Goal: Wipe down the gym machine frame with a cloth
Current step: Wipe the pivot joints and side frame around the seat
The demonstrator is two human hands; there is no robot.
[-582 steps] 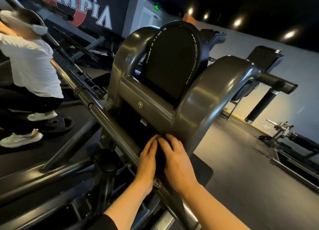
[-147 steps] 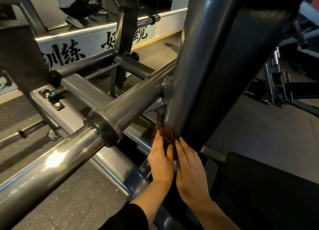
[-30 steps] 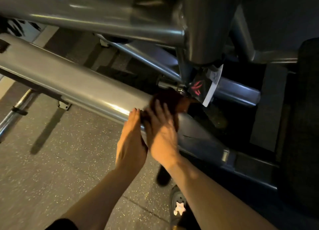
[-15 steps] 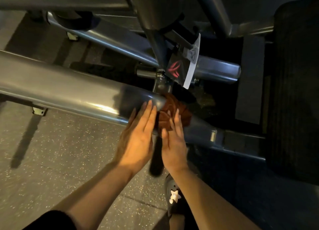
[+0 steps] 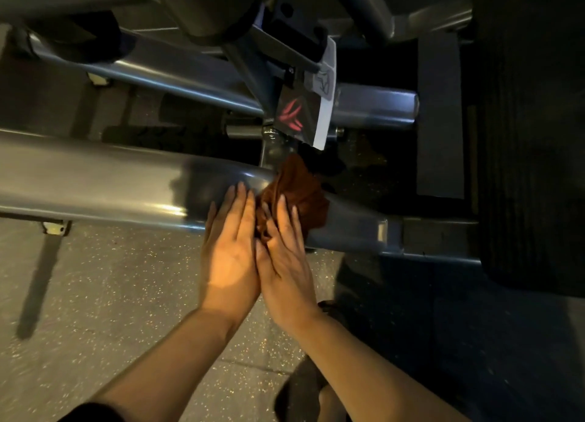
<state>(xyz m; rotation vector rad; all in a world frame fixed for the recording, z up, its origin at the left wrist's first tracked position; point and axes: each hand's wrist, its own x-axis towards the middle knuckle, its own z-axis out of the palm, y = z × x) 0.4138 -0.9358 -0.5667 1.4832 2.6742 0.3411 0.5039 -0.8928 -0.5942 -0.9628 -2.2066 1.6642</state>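
On the low frame tube, the right hand is pressing the cloth with straight fingers, grip flat, while the left hand is lying flat just beside it; the tube is running leftward.

Setting: a gym.
Evidence: thick grey steel machine frame, speckled rubber floor below the hands, ribbed black mat to their right.
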